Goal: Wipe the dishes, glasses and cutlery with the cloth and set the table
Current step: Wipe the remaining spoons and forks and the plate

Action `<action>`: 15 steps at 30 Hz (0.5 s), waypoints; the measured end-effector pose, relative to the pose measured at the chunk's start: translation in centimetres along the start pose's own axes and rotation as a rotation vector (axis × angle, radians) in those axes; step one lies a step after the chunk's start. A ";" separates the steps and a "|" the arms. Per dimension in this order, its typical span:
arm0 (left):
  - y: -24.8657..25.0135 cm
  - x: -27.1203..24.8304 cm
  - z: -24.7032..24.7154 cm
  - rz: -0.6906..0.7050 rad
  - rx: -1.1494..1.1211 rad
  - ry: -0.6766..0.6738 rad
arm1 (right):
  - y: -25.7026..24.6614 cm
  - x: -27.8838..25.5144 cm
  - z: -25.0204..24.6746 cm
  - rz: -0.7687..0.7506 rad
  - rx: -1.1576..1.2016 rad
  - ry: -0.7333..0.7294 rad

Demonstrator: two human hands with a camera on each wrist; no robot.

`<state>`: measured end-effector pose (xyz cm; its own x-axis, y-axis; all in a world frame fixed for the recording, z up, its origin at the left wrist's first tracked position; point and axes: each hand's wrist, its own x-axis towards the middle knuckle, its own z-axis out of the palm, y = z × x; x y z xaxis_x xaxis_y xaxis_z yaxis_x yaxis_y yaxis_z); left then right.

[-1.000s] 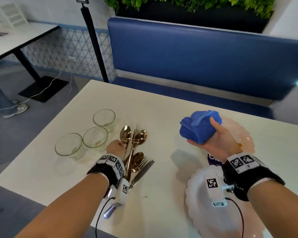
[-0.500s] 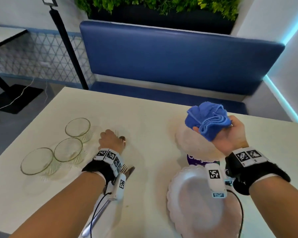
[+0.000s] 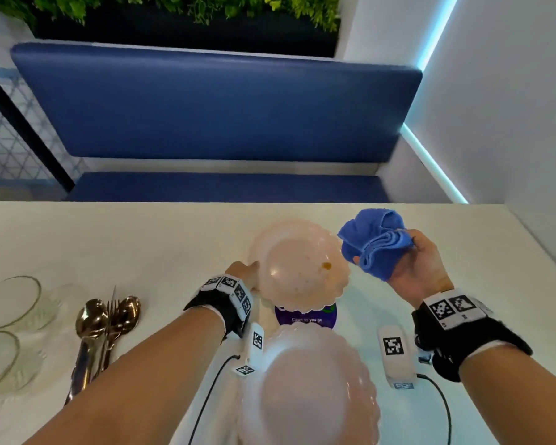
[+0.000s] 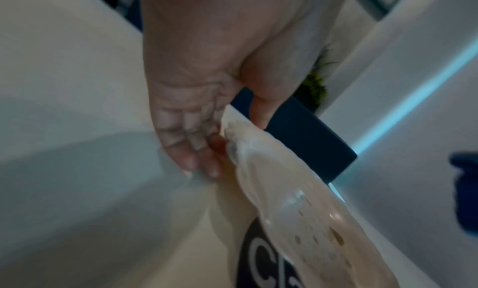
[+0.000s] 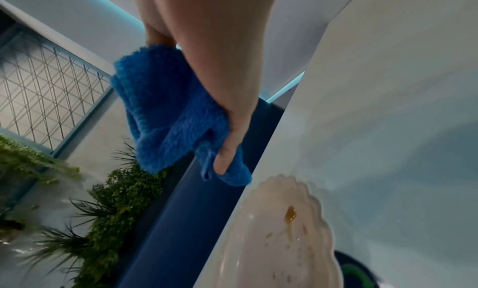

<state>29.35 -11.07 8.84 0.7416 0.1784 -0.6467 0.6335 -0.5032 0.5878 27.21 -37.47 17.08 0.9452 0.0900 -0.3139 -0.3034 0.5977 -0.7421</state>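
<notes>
My left hand [image 3: 246,269] grips the left rim of a pink scalloped plate [image 3: 297,264], thumb on top and fingers [image 4: 196,149] underneath. The plate [image 4: 297,200] is tilted, its left side off the table, and carries brown stains [image 5: 291,212]. My right hand [image 3: 421,264] holds a bunched blue cloth [image 3: 371,242] in the air just right of the plate, not touching it; the thumb [image 5: 232,129] presses into the cloth [image 5: 168,112]. A second pink plate [image 3: 305,390] lies nearer me. Gold cutlery [image 3: 106,322] and clear glass bowls [image 3: 7,300] sit at the left.
A round purple item with white lettering [image 3: 305,317] lies on the white table [image 3: 142,239] between the two plates, partly under the held one. A blue bench [image 3: 215,110] runs along the far table edge. A wall stands at the right.
My left hand left the cutlery, moved right and took hold of the stained plate's rim. The right hand with the cloth shifted to the plate's right. The view swung right.
</notes>
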 end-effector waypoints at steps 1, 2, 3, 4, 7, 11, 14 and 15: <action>0.1 0.4 0.4 -0.036 -0.107 -0.003 | -0.2 0.2 -0.4 0.017 -0.025 0.025; 0.2 0.8 0.8 -0.049 -0.173 0.003 | -0.3 0.3 -0.9 0.044 -0.043 0.034; 0.3 1.3 1.0 -0.024 -0.210 0.016 | -0.4 0.6 -1.3 0.069 -0.082 0.057; 0.4 1.6 1.2 0.017 -0.226 0.038 | -0.5 0.8 -1.5 0.100 -0.111 0.066; 0.9 1.6 1.2 0.104 -0.250 0.102 | -0.7 2.2 -1.7 0.213 -0.131 0.045; 1.5 -0.4 0.3 0.178 -0.314 0.181 | 0.3 4.8 -0.4 0.086 -0.647 0.083; 1.3 -1.7 0.0 0.214 -0.408 0.232 | 2.0 6.2 1.1 -0.217 -1.165 0.061; 1.3 -2.2 0.0 0.219 -0.463 0.243 | 2.8 6.7 1.2 -0.239 -1.361 -0.061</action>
<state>28.54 -12.06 11.03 0.8614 0.3285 -0.3874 0.4492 -0.1368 0.8829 32.86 -34.24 13.57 0.9835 0.1517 -0.0983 0.0206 -0.6345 -0.7726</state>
